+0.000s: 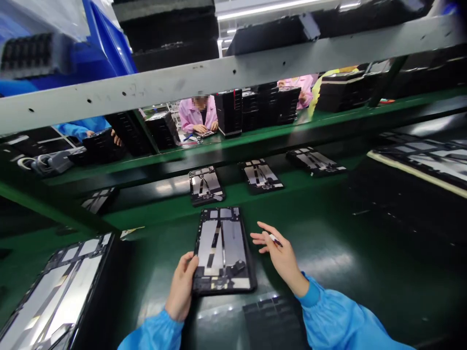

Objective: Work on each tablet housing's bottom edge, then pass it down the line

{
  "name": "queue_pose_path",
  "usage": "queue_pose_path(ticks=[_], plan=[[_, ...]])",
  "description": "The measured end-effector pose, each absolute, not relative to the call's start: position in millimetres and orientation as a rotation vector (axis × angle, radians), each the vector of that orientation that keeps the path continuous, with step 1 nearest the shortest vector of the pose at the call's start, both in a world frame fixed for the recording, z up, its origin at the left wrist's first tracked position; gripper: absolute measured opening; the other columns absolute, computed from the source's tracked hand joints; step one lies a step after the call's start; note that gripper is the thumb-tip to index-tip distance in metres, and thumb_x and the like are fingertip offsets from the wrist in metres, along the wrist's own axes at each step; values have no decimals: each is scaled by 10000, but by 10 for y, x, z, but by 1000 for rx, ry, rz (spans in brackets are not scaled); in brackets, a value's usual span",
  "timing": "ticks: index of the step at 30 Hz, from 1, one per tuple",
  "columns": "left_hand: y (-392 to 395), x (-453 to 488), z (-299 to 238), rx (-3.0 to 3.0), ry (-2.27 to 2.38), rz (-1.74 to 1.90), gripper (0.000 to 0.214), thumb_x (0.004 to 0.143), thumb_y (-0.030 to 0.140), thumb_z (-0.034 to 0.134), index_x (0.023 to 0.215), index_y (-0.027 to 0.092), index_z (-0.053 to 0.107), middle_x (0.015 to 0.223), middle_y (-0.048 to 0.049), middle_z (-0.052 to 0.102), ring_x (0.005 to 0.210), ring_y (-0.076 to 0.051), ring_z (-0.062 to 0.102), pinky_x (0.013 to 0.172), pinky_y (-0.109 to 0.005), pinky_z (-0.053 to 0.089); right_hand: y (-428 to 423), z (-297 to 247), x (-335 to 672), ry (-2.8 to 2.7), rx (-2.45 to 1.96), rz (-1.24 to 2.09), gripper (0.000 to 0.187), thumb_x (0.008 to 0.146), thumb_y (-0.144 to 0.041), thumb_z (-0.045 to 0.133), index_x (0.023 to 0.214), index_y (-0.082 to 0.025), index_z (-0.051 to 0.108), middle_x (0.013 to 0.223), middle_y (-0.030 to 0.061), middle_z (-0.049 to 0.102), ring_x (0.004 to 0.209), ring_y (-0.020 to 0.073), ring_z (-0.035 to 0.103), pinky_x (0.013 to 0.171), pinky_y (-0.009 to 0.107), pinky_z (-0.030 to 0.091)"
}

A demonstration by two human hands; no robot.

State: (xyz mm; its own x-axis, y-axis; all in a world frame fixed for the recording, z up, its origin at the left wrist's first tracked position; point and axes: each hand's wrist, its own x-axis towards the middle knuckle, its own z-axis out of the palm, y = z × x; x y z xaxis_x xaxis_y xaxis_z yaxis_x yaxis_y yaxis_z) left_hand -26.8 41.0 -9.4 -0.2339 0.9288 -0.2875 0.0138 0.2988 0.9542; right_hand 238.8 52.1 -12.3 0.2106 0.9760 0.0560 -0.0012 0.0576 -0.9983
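Observation:
A tablet with its inside parts showing (233, 238) is in front of me, with silver battery panels, dark strips and a black frame. My left hand (182, 287) grips its left edge, the thumb on the edge; its other fingers are partly hidden. To the right of the tablet, my right hand (279, 255) is raised and apart from it. Its fingers are spread, and a small white and dark object (275, 240) is tucked by the thumb; its kind is unclear. A dark grooved sheet or tray (272, 323) lies below the tablet.
Opened tablets top a stack at left (73, 282) and a black stack at right (412, 194). Several more, including one tablet (206, 184), lie along the green bench (321, 223). A pale shelf beam (168, 82) crosses above. Beyond it, a person in pink (199, 116) works.

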Motion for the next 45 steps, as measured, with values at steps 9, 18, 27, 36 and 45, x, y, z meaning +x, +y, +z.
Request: queue_pose_path(ticks=[9, 18, 27, 36, 45], plan=[[103, -397, -116, 1910, 1333, 656, 466, 881, 386, 596, 1305, 194, 570, 1049, -83, 651, 820, -166, 641, 618, -243, 527, -48, -252, 2752, -1641, -1520, 1030, 791, 744, -236, 718, 1465, -283, 396, 1410, 87, 574, 1311, 294, 519, 1091, 499, 414], [-196, -155, -101, 2350, 1427, 671, 370, 1000, 424, 450, 1267, 183, 535, 981, -63, 651, 809, -171, 641, 712, -286, 545, -133, -247, 2914, -1658, -1501, 978, 603, 813, -306, 680, 1381, -225, 494, 1330, 109, 638, 1199, 308, 620, 1009, 482, 522], [-183, 11, 0, 2756, 1145, 752, 113, 981, 231, 523, 1006, 188, 625, 873, -21, 677, 708, -164, 589, 627, -279, 455, -157, 17, 2395, -2023, -1170, 750, 366, 928, -169, 551, 1281, -260, 587, 1160, 80, 713, 1041, 249, 687, 882, 396, 581], [-29, 38, -45, 2115, 1076, 943, 92, 947, 169, 576, 933, 205, 660, 902, -9, 695, 836, -127, 643, 771, -235, 505, 49, -3, 2048, -1963, -1051, 874, 272, 876, -96, 610, 1112, -229, 631, 863, 28, 733, 817, 216, 701, 766, 351, 548], [-51, 2, -25, 1966, 1216, 840, 74, 907, 222, 630, 930, 213, 700, 845, -16, 645, 719, -126, 588, 655, -227, 478, 35, 16, 2037, -1947, -1106, 904, 283, 874, -94, 613, 1119, -237, 607, 869, 13, 734, 835, 217, 691, 783, 348, 523]])
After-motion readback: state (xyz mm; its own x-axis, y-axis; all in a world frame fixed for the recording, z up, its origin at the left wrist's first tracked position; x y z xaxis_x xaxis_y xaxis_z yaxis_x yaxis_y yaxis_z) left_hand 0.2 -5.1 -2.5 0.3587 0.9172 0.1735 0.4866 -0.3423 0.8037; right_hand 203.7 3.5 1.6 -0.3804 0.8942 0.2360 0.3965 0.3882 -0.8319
